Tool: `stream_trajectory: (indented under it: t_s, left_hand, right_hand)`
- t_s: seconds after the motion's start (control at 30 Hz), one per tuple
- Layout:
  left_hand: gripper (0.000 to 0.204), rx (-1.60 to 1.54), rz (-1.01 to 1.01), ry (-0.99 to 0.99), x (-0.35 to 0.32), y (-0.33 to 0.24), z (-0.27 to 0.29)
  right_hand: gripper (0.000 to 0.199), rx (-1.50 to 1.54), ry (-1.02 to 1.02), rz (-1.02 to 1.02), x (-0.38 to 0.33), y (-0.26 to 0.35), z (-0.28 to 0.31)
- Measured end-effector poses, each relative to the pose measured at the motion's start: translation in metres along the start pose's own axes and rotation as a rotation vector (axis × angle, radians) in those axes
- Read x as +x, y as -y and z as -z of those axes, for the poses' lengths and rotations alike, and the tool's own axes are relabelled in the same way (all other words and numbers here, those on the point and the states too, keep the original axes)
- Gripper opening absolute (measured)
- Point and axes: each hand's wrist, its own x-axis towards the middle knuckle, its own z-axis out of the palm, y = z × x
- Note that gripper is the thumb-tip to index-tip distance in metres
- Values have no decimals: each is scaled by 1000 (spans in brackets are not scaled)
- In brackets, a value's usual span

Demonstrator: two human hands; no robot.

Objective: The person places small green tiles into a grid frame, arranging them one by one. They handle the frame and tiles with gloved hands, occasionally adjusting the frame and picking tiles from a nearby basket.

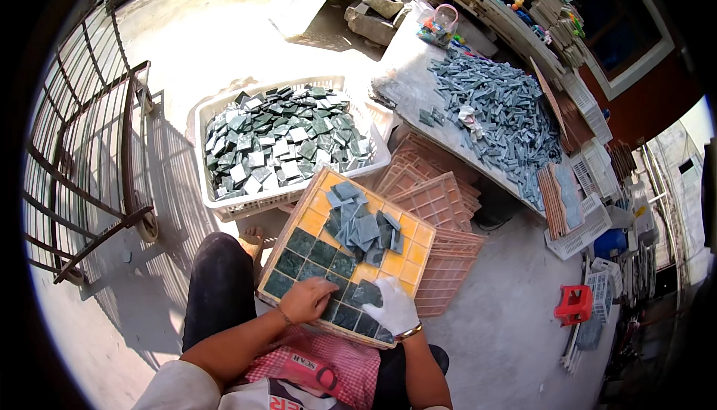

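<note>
On my lap lies a square tray [393,264] with an orange gridded face. Dark green square stone tiles [302,242] fill the cells of its nearer part, and a loose heap of grey-green tiles [366,228] covers its far middle. My bare left hand [308,299] rests over the laid tiles, fingers bent together and fingertips against a tile near the middle; whatever is under them is hidden. To its right, my right hand [393,308], in a white glove, has its fingers closed at the edge of a dark green tile [364,293].
Ahead stands a white plastic crate [218,204] full of square tiles. Reddish gridded trays [441,205] are stacked beyond my tray. A table [407,85] at the far right bears a heap of narrow grey stone strips [500,104]. A metal rack [89,111] is on the left, a red stool [573,305] on the right.
</note>
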Motion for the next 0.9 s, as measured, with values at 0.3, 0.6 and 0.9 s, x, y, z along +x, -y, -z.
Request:
stream_trajectory:
  t_s: [0.3, 0.6, 0.9]
  left_hand:
    - [21, 10, -6, -13, 0, -2, 3]
    - [21, 17, -25, -18, 3, -3, 2]
    - [21, 26, 15, 0, 2, -6, 5]
  right_hand:
    - [46, 171, 23, -180, 12, -45, 9]
    - [35, 66, -89, -66, 10, -42, -6]
    - [41, 60, -206, -192, 42, -34, -2]
